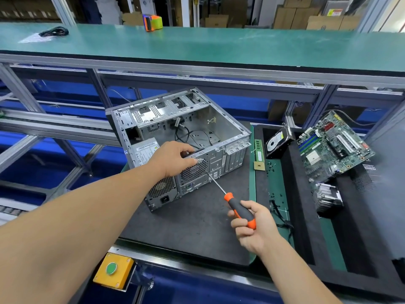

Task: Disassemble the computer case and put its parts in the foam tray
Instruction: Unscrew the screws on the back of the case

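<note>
An open grey computer case [228, 126] lies on its side on a dark mat [192, 216], its rear panel facing me. My left hand [175, 159] grips the top edge of that rear panel just above the round fan grille [195, 171]. My right hand [252, 224] is shut on an orange and grey screwdriver [240, 210]; its shaft tip touches the rear panel beside the grille. The power supply [145, 151] sits inside the case. In the black foam tray [304, 216] to the right lie a motherboard [333, 145], a hard drive [277, 142], a heatsink [327, 197] and a RAM stick [259, 154].
Several small black screws [271, 166] lie scattered on the green surface by the tray. A yellow box with a green button [112, 270] sits at the bench's front edge. A raised green shelf [219, 44] spans the back, bearing an orange-green tape dispenser [153, 22] and a black cable [54, 31].
</note>
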